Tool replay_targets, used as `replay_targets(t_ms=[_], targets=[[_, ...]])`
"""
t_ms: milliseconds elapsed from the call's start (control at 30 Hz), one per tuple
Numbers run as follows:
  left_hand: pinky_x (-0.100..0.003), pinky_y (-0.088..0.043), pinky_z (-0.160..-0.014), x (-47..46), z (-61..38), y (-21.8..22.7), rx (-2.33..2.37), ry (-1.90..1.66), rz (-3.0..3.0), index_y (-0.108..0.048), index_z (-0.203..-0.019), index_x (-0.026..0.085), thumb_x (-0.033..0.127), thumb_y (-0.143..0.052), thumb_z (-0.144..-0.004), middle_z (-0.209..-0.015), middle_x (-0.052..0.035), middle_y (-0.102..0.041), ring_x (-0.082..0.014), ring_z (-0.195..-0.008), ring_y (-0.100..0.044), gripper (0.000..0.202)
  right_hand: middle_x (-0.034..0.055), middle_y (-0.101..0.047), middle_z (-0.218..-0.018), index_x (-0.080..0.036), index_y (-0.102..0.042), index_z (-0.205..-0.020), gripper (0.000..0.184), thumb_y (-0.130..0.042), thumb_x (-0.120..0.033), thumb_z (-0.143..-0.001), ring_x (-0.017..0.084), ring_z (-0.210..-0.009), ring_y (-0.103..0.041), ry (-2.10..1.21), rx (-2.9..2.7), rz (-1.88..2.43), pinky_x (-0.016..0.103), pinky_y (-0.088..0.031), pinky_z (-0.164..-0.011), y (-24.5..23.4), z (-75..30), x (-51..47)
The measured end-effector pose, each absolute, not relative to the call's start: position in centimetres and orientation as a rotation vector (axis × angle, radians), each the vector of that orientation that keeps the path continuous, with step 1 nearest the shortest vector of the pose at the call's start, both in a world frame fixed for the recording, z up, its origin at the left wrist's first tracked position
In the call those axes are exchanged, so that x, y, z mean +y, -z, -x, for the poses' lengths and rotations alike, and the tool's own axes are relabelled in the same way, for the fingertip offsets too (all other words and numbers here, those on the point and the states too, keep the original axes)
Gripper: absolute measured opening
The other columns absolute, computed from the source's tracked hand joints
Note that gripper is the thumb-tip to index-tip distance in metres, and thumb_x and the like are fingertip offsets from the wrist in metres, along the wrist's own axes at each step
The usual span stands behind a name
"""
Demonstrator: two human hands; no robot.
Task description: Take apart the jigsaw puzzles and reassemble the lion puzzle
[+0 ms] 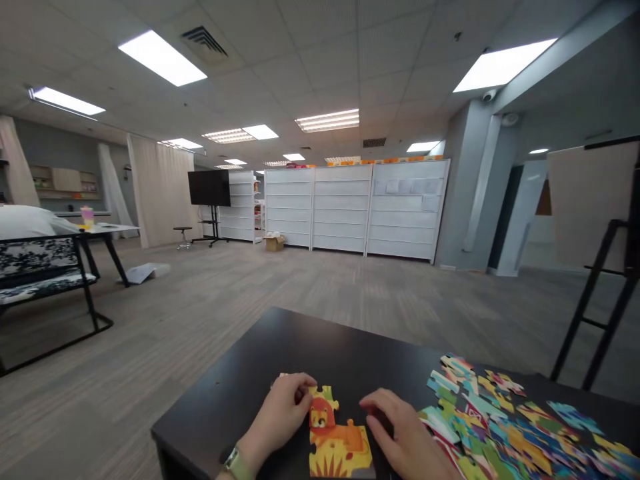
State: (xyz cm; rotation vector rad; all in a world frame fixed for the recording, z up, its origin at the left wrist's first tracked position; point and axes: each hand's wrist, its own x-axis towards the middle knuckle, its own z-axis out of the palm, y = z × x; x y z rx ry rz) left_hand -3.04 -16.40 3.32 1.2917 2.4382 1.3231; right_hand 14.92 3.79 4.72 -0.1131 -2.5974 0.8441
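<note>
Several joined jigsaw puzzle pieces (pixel 340 447) lie on the black table, showing an orange lion on yellow ground. My left hand (pixel 285 408), with a watch on its wrist, rests at their upper left edge. Its fingers are bent, closed on a puzzle piece there that is mostly hidden; a small pale bit shows behind the knuckles. To the right of the lion, my right hand (pixel 395 427) hovers close to the table with thumb and index finger apart and nothing visible between them. A heap of loose puzzle pieces (pixel 505 427) spreads over the table's right side.
The black table (pixel 300 340) has its far edge and left corner in view. A patterned chair (pixel 45 267) stands on the left, a black easel-like stand (pixel 600 313) on the right. White shelving (pixel 340 207), a screen on a stand (pixel 210 189) and a cardboard box (pixel 275 243) are farther back.
</note>
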Motion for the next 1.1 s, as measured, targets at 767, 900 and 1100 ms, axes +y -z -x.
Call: replay_targets(t_ms=[767, 900, 1100], targets=[[-0.040, -0.049, -0.099, -18.7, -2.1, -7.9, 2.480, -1.433, -1.680, -0.065, -0.117, 0.027, 0.022, -0.053, -0.095, -0.122, -0.0093, -0.060, -0.0255, -0.115, -0.057, 0.025, 0.0049, -0.065, -0.104, -0.022, -0.068, -0.106, 0.026, -0.046, -0.014, -0.094, 0.020, -0.101, -0.059, -0.847, -2.685, -0.070, 0.032, -0.047, -0.092, -7.2, -16.2, 1.6], [-0.044, -0.049, -0.102, -18.6, -3.3, -7.7, 2.505, -1.327, -1.682, -0.063, -0.120, 0.027, 0.025, -0.051, -0.096, -0.126, -0.0105, -0.059, -0.0268, -0.120, -0.056, 0.027, 0.0058, -0.067, -0.101, -0.020, -0.068, -0.099, 0.030, -0.043, -0.006, -0.091, 0.021, -0.099, -0.058, -0.614, -2.655, -0.028, 0.034, -0.047, -0.088, -8.6, -17.3, 1.2], [-0.049, -0.046, -0.104, -16.6, -5.9, -3.2, 2.607, -0.999, -1.682, -0.065, -0.122, 0.029, 0.026, -0.059, -0.087, -0.134, -0.0087, -0.058, -0.0305, -0.128, -0.052, 0.036, 0.0041, -0.074, -0.100, -0.023, -0.074, -0.093, 0.017, -0.065, -0.013, -0.082, 0.025, -0.099, -0.066, -0.519, -2.679, 0.216, 0.042, -0.050, -0.096, -5.5, -24.3, -2.0]])
